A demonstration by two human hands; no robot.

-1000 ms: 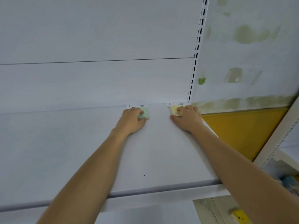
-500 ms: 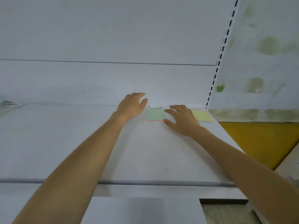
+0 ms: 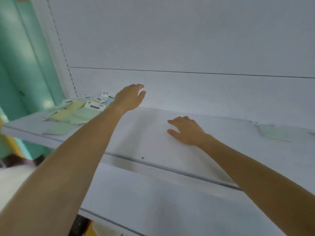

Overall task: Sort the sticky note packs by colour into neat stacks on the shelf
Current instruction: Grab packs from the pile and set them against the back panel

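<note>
A loose heap of sticky note packs (image 3: 80, 109), yellow, green and pale blue with white header cards, lies at the left end of the white shelf (image 3: 153, 133). My left hand (image 3: 130, 97) hovers above the shelf just right of that heap, fingers spread, holding nothing. My right hand (image 3: 185, 129) rests palm down on the shelf's middle, empty. A green pack (image 3: 274, 132) lies flat at the far right of the shelf, well away from both hands.
The white back panel (image 3: 187, 48) rises behind the shelf. A slotted upright (image 3: 63, 53) and a teal curtain (image 3: 25, 65) stand at the left. A lower white shelf (image 3: 153, 201) juts out beneath my arms.
The view has swung left. Both hands have let go of the green and yellow packs at the right end and moved left along the shelf; the mixed heap has come into view.
</note>
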